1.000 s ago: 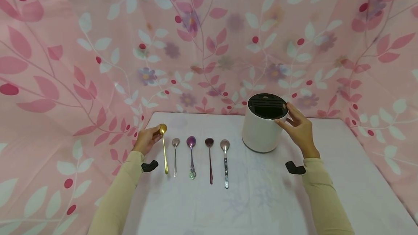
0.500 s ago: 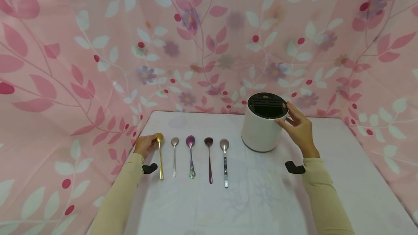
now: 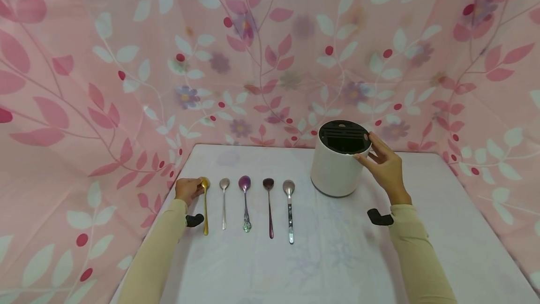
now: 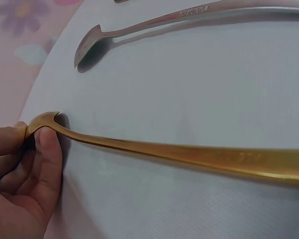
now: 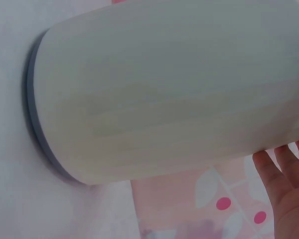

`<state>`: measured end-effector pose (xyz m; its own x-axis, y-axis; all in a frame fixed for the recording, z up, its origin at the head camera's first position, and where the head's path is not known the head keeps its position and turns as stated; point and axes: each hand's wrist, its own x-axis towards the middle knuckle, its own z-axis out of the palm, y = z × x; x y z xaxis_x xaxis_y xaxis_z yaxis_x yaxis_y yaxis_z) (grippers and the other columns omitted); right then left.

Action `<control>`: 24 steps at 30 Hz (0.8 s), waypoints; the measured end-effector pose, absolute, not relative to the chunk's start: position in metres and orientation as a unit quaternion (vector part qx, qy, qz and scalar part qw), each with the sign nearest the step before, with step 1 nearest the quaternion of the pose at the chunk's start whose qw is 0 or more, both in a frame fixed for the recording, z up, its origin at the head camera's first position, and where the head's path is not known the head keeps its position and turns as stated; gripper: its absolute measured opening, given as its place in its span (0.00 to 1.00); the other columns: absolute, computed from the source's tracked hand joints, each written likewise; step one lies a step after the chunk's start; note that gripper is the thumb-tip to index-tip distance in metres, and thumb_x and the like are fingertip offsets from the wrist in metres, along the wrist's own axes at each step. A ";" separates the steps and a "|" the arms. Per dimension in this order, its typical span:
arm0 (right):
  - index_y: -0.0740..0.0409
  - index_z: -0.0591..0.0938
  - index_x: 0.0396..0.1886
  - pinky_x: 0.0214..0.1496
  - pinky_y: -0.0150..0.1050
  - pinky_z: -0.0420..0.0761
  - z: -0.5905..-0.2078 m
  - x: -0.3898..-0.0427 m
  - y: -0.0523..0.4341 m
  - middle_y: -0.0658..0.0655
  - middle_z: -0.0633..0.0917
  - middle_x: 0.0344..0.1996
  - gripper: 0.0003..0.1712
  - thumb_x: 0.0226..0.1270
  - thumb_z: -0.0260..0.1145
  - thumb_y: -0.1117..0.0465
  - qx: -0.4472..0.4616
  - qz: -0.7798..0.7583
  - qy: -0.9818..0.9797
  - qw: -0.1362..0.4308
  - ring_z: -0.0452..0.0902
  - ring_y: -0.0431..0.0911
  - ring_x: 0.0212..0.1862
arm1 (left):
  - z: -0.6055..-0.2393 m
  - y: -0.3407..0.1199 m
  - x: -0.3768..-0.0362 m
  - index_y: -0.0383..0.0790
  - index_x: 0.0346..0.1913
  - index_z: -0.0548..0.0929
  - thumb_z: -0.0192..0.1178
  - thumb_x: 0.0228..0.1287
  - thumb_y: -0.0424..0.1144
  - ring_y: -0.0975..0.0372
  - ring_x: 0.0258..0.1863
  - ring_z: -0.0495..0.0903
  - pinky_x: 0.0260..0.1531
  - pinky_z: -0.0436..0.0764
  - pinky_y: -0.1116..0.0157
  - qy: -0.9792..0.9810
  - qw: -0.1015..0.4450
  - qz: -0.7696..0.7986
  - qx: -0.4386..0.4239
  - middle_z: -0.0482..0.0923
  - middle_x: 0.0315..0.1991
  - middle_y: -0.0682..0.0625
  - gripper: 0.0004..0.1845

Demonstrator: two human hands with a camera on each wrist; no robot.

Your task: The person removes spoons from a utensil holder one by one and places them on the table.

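Observation:
My left hand (image 3: pixel 187 189) pinches the bowl of a gold spoon (image 3: pixel 206 210) at the left of the row. In the left wrist view its long handle (image 4: pixel 199 155) runs right, low over the white cloth, and the fingers (image 4: pixel 49 149) are at the bowl. At the right, a white cylindrical utensil holder (image 3: pixel 335 172) with a black slotted top (image 3: pixel 343 137) stands upright. My right hand (image 3: pixel 387 172) rests its thumb and fairly straight fingertips against the holder's upper right side. The right wrist view shows the fingertips (image 5: pixel 263 158) touching its wall.
Right of the gold spoon lie a small silver spoon (image 3: pixel 224 201), a purple spoon (image 3: pixel 245 203), a dark reddish spoon (image 3: pixel 270 205) and a spoon with a black patterned handle (image 3: pixel 290 215). Pink floral cloth (image 3: pixel 253 60) hangs behind the white-covered table (image 3: pixel 329 266).
My left hand has moved slightly left and nearer with the gold spoon, lowering it toward the cloth in line with the other spoons. My right hand and the holder have stayed put.

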<state>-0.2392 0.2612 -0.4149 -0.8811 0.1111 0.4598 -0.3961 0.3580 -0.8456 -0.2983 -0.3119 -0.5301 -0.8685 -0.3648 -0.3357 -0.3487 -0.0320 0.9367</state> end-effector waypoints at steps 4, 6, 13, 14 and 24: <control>0.46 0.69 0.71 0.58 0.40 0.75 -0.430 -0.252 0.269 0.55 0.67 0.71 0.42 0.58 0.75 0.65 0.096 0.558 -0.790 0.234 0.66 0.48 0.68 | -0.532 -0.314 -0.300 0.18 0.56 0.75 0.60 0.68 0.32 0.65 0.22 0.83 0.29 0.85 0.68 -0.723 0.009 -0.643 0.250 0.81 0.27 0.45 0.20; 0.44 0.69 0.71 0.58 0.38 0.75 -0.435 -0.255 0.271 0.55 0.67 0.71 0.42 0.58 0.75 0.65 0.100 0.562 -0.787 0.233 0.66 0.46 0.68 | -0.534 -0.316 -0.301 0.18 0.55 0.76 0.61 0.68 0.33 0.65 0.22 0.83 0.28 0.85 0.68 -0.734 0.013 -0.632 0.248 0.81 0.27 0.44 0.20; 0.53 0.68 0.71 0.58 0.48 0.73 -0.413 -0.241 0.257 0.59 0.67 0.70 0.41 0.58 0.75 0.63 0.089 0.560 -0.795 0.216 0.65 0.50 0.69 | -0.537 -0.323 -0.294 0.23 0.44 0.84 0.62 0.68 0.38 0.62 0.19 0.80 0.21 0.81 0.68 -0.854 0.066 -0.477 0.195 0.81 0.22 0.43 0.16; 0.52 0.68 0.71 0.58 0.49 0.73 -0.413 -0.241 0.257 0.58 0.67 0.70 0.41 0.58 0.75 0.63 0.089 0.561 -0.795 0.215 0.65 0.50 0.69 | -0.536 -0.323 -0.293 0.24 0.43 0.85 0.61 0.68 0.38 0.59 0.21 0.80 0.23 0.80 0.65 -0.874 0.081 -0.441 0.185 0.82 0.23 0.42 0.16; 0.33 0.60 0.74 0.59 0.47 0.74 -0.435 -0.250 0.278 0.43 0.61 0.73 0.45 0.61 0.72 0.48 0.066 0.468 -0.861 0.186 0.62 0.46 0.71 | -0.518 -0.322 -0.289 0.30 0.61 0.77 0.48 0.75 0.48 0.39 0.59 0.72 0.61 0.67 0.43 -0.932 0.120 -0.329 0.098 0.75 0.58 0.33 0.26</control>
